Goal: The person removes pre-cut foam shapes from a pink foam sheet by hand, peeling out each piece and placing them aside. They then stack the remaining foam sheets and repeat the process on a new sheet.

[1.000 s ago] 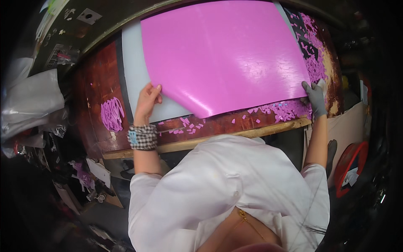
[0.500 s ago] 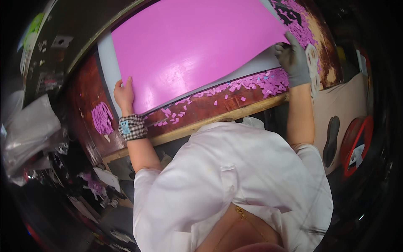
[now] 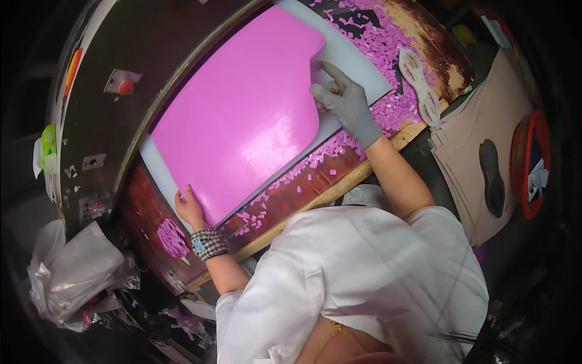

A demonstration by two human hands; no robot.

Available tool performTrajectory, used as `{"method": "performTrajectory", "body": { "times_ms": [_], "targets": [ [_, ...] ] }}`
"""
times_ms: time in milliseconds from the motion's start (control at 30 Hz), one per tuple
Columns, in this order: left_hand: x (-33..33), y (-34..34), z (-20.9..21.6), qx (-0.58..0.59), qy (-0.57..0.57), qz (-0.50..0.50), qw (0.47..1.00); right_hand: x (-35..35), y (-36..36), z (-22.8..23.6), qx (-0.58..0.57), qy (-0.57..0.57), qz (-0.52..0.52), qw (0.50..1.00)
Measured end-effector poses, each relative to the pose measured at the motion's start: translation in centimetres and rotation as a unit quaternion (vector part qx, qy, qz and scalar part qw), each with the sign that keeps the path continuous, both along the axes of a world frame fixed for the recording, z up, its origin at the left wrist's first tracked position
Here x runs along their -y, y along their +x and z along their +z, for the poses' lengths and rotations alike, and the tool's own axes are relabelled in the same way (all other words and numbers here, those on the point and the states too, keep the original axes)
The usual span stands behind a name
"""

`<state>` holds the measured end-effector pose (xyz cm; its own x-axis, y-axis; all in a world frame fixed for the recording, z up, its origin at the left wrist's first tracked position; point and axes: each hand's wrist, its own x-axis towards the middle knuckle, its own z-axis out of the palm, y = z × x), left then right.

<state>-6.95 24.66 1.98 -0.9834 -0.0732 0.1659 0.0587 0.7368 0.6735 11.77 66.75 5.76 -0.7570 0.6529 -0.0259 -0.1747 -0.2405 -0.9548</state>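
Note:
A large glossy pink sheet lies over a pale grey board on the dark red worktable. My bare left hand, with a checkered cuff at the wrist, grips the sheet's near left corner, thumb on top and fingers at the edge. At the sheet's right edge is my right hand in a grey glove. Its thumb and curled fingers are closed at the edge while the index finger sticks out. The sheet bends up and bows inward there, and its underside is hidden.
Small pink offcuts litter the table's right side and front. A white cut-out piece lies at the right edge, pink strips at the left. A dark machine beam with a red button borders the far left. Beige sheets hang on the right.
My right hand has moved left and inward, and the sheet's right side has come with it, baring more grey board. My left hand keeps its corner. The whole view has turned and shifted.

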Motion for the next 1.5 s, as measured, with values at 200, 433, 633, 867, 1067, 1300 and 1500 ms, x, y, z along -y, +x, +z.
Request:
{"method": "performTrajectory", "body": {
  "times_ms": [200, 433, 633, 867, 1067, 1300, 1500],
  "targets": [
    [0.0, 0.0, -0.3, -0.004, 0.047, 0.005, 0.999, -0.1, 0.2, -0.8, -0.036, -0.036, 0.018, 0.999],
    [0.1, -0.1, -0.5, -0.037, 0.056, -0.025, 0.997, 0.1, 0.9, -1.1, 0.018, 0.069, -0.031, 0.997],
    [0.0, 0.2, -0.2, -0.008, 0.040, 0.003, 0.999, -0.1, 2.6, -1.5, 0.111, 0.438, -0.149, 0.880],
    [-0.1, 0.2, -0.5, -0.048, 0.028, 0.008, 0.998, -0.4, 3.4, -1.6, 0.081, 0.471, -0.160, 0.864],
    [0.3, 0.0, -0.9, -0.017, 0.053, 0.004, 0.998, -0.4, 3.4, -2.3, 0.091, 0.450, -0.172, 0.871],
    [0.2, 0.1, -1.0, -0.050, 0.056, 0.007, 0.997, -6.6, 9.9, -2.2, 0.157, 0.517, -0.279, 0.794],
    [0.0, 0.2, -0.9, -0.066, -0.031, 0.024, 0.997, -12.3, 18.3, -6.2, 0.354, 0.596, -0.207, 0.690]
  ]
}}
